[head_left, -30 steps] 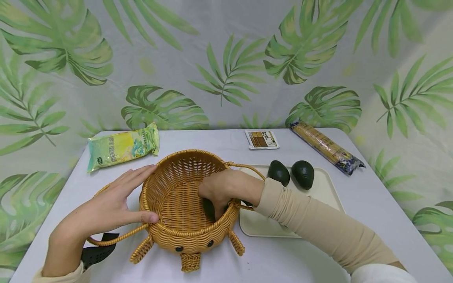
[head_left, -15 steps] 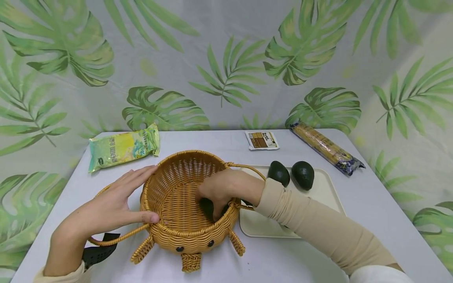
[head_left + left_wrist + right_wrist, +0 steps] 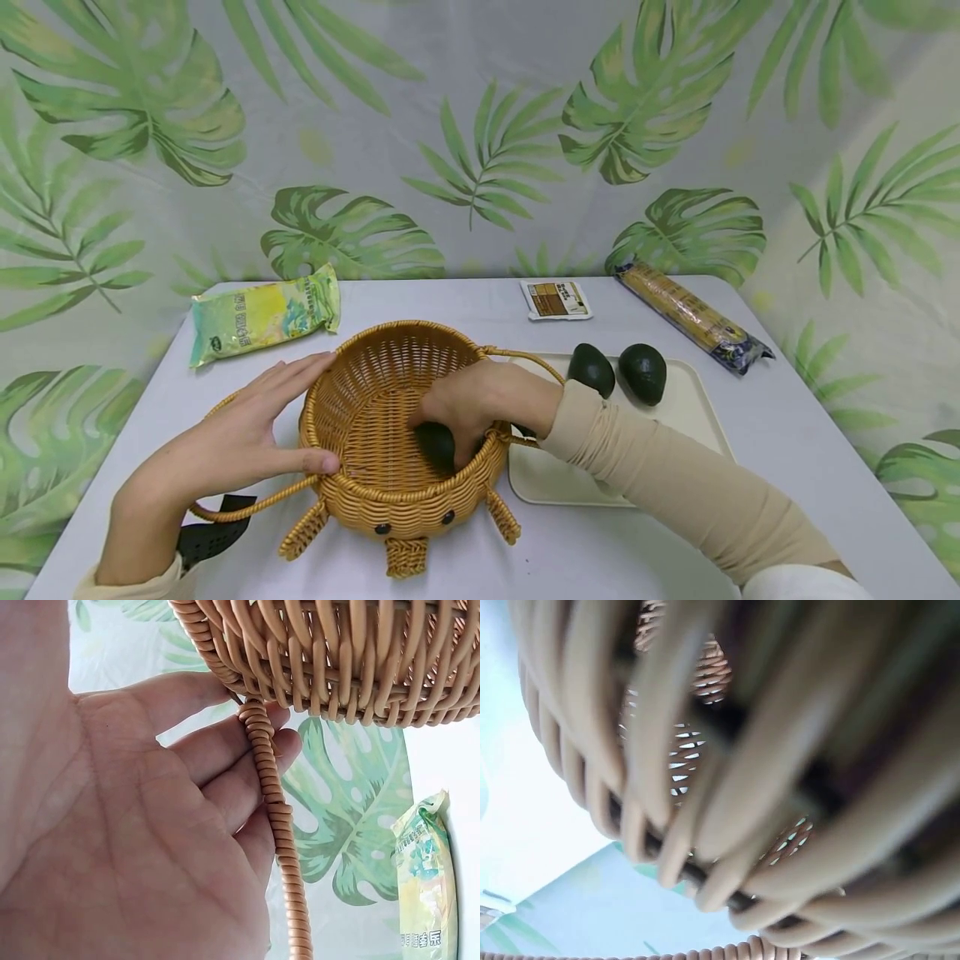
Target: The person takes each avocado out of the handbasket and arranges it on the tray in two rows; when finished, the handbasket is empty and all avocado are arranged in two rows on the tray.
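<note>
A round wicker basket (image 3: 420, 500) with two loop handles and an animal face stands in the middle of the table. My right hand (image 3: 476, 400) reaches over its right rim and holds a dark green avocado (image 3: 435, 450) low inside, fingers on the far side and thumb on the near side. My left hand (image 3: 232, 433) rests at the left rim, fingers extended and thumb apart. In the left wrist view the basket's left handle (image 3: 274, 787) passes in front of those fingers. The right wrist view shows only blurred wicker (image 3: 780, 750); the hand is hidden there.
A cream tray (image 3: 562, 487) right of the basket bears two avocados (image 3: 642, 374) at its back; a dark bit of another shows by my right wrist. Behind lie a yellow-green packet (image 3: 266, 317), a small brown-and-white packet (image 3: 557, 299) and a long pasta pack (image 3: 690, 312).
Inside the basket, my right hand has shifted slightly left with the avocado, and more of the avocado shows. My left hand stays at the rim.
</note>
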Motion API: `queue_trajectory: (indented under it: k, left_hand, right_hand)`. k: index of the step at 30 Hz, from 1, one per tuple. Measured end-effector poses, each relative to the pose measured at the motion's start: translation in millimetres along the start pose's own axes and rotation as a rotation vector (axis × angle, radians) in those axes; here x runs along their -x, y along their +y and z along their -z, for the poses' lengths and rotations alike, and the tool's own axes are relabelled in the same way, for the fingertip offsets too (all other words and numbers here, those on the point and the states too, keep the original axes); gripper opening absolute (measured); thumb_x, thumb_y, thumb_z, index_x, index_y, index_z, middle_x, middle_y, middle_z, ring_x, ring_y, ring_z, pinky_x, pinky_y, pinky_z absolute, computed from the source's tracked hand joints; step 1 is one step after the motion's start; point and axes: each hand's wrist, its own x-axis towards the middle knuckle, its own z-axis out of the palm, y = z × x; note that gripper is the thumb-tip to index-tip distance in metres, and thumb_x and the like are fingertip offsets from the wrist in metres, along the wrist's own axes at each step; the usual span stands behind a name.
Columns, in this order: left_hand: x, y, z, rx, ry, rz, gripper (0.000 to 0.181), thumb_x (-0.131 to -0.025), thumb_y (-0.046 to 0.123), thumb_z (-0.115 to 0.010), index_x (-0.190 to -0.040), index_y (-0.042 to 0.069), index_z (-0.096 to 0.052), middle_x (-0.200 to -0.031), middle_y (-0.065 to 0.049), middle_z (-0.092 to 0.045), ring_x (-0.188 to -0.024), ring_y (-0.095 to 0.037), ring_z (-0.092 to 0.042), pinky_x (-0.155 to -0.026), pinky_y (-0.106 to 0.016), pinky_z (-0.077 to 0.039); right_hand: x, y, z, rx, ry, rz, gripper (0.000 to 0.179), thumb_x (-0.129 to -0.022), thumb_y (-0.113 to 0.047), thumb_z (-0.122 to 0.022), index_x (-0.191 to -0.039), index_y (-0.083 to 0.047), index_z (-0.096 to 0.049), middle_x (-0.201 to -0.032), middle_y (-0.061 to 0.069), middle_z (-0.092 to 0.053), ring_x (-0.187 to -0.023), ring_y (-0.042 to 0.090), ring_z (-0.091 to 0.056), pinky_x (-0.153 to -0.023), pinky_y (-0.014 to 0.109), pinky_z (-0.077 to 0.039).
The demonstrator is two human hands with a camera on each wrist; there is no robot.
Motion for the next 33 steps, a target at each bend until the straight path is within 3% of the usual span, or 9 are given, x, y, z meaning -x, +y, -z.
queue_trajectory:
  k: [4,11,21,33]
  left_hand:
    - [0.2,0.0,0.0,-0.004,0.002,-0.001,0.114,-0.077,0.055,-0.086,-0.166,0.025,-0.022,-0.168,-0.014,-0.03,-0.152,-0.049,-0.024,-0.106,-0.079,-0.029]
    - [0.1,-1.0,-0.3,-0.002,0.005,-0.005,0.113,-0.077,0.054,-0.087,-0.166,0.024,-0.023,-0.168,-0.014,-0.03,-0.152,-0.049,-0.024,-0.106,-0.078,-0.03]
    - [0.2,-1.2,0.2,0.001,-0.004,0.004,0.111,-0.078,0.054,-0.086,-0.166,0.025,-0.024,-0.168,-0.015,-0.029,-0.152,-0.052,-0.022,-0.106,-0.08,-0.027]
    - [-0.1,-0.8,0.1,0.007,-0.008,0.008,0.112,-0.077,0.054,-0.087,-0.166,0.024,-0.025,-0.168,-0.014,-0.029,-0.152,-0.052,-0.021,-0.106,-0.08,-0.026]
  right_hand:
    - [0.9,3.1,-0.1,-0.052,0.051,0.063,0.083,-0.082,-0.035,-0.089,-0.153,-0.018,-0.051,-0.141,-0.002,-0.063,-0.124,0.01,-0.06,-0.104,0.026,-0.049]
    - [4.0,7.4,0.9,-0.099,0.126,0.153,0.083,-0.08,-0.034,-0.091,-0.151,-0.013,-0.053,-0.139,-0.003,-0.063,-0.119,0.007,-0.06,-0.102,0.023,-0.049]
    - [15.9,11.8,4.4,-0.213,0.224,0.219,0.084,-0.083,-0.034,-0.088,-0.154,-0.014,-0.048,-0.15,0.001,-0.055,-0.131,0.01,-0.055,-0.108,0.027,-0.045]
    - [35.6,14.2,7.7,-0.22,0.296,0.261,0.081,-0.085,-0.035,-0.082,-0.155,-0.013,-0.047,-0.154,0.0,-0.052,-0.136,0.012,-0.052,-0.109,0.03,-0.045]
